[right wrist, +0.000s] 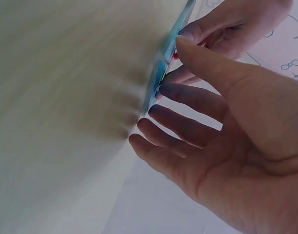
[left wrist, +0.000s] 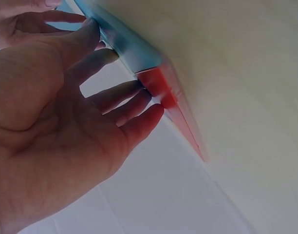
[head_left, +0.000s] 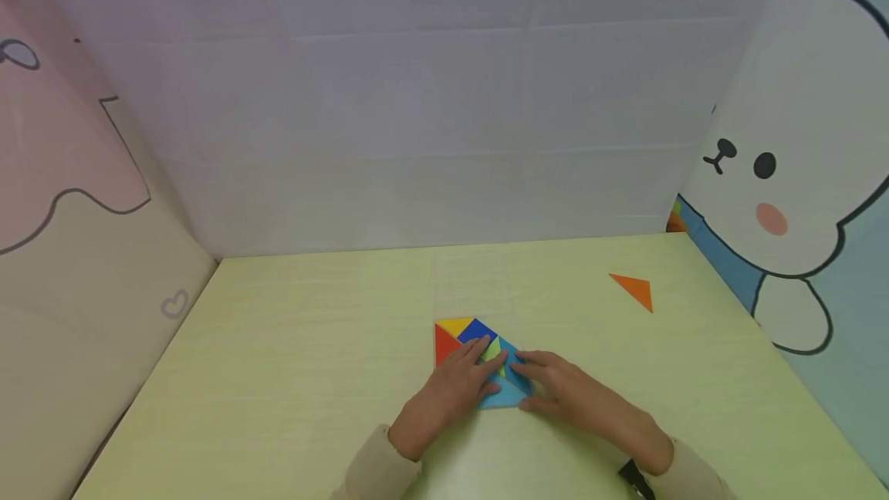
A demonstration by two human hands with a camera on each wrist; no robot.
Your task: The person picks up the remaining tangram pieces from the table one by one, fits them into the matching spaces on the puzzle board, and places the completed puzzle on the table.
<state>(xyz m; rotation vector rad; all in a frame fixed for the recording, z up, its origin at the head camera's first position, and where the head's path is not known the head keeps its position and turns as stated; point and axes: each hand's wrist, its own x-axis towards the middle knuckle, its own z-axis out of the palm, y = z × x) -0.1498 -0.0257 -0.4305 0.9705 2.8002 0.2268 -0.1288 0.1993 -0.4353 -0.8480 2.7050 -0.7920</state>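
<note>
Flat tangram pieces lie fitted together on the table. A red piece is at the left, a yellow piece and a dark blue piece at the top, a light green piece in the middle. Light blue pieces form the right and bottom sides. My left hand rests its spread fingers over the pieces, hiding part of the red one. With loosely bent fingers, my right hand touches the right edge of the light blue pieces; in the right wrist view its fingertips line that edge.
An orange triangle lies apart at the back right of the pale yellow table. A white panel stands along the back, and printed panels with cartoon figures border the sides.
</note>
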